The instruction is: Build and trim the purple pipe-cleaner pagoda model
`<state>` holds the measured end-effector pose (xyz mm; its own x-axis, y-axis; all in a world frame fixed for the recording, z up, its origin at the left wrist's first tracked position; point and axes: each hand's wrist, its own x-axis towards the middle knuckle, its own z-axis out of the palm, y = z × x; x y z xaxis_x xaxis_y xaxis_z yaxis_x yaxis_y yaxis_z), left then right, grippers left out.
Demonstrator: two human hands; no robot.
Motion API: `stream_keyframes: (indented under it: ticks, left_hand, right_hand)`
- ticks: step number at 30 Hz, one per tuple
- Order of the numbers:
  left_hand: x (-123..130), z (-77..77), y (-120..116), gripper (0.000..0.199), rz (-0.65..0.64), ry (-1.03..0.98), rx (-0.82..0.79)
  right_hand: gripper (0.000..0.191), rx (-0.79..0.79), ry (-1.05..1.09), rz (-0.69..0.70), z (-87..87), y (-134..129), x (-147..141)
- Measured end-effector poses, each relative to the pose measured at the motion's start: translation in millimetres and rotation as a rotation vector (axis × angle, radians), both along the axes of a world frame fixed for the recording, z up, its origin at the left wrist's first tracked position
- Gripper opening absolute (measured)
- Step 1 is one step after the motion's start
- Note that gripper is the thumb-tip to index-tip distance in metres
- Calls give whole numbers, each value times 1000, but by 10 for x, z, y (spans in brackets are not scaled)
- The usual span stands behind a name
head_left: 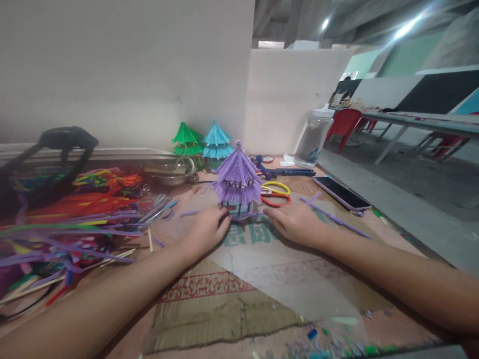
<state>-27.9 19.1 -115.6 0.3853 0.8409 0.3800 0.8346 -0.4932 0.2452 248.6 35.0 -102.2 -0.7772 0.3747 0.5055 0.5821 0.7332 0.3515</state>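
Observation:
A small purple pavilion model point(238, 177), made of fuzzy pipe-cleaner strips with a two-tiered pointed roof, stands upright on thin brown posts. My left hand point(207, 227) is at the left of its base, fingers curled in and thumb toward me. On the other side my right hand point(294, 222) has its bent fingers at the base's right edge. Both hands appear to pinch the low purple edging there, though the exact contact is partly hidden. Behind stand a green pavilion model point(186, 139) and a blue pavilion model point(216, 142).
Scissors point(277, 194) with yellow and red handles lie behind my right hand, near a phone point(341, 193) and a clear bottle point(313, 137). Loose purple strips point(339, 219) lie at right. Colourful pipe cleaners point(108, 199) and a metal bowl point(170, 172) crowd the left. Cardboard point(209, 319) covers the table.

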Motion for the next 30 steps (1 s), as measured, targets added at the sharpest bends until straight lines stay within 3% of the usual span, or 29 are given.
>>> stream_keyframes:
  ticks: [4,10,15,23,30]
  left_hand:
    - [35,32,10,26,30,89,-34]
    - [52,24,48,29,31,106,-90]
    - [53,17,81,28,3,36,-106]
    - [87,55,39,28,60,67,-132]
    - [53,11,76,24,24,53,-129]
  right_hand:
    - [24,20,-47,-58,-48,-14,38]
    - [22,-57,-127,-57,-2,71,-161]
    - [20,-71,-44,10,-7,190,-234]
    - [25,-280,84,-55,-43,189,-217]
    - [27,-296,105,-79,-45,200,-228]
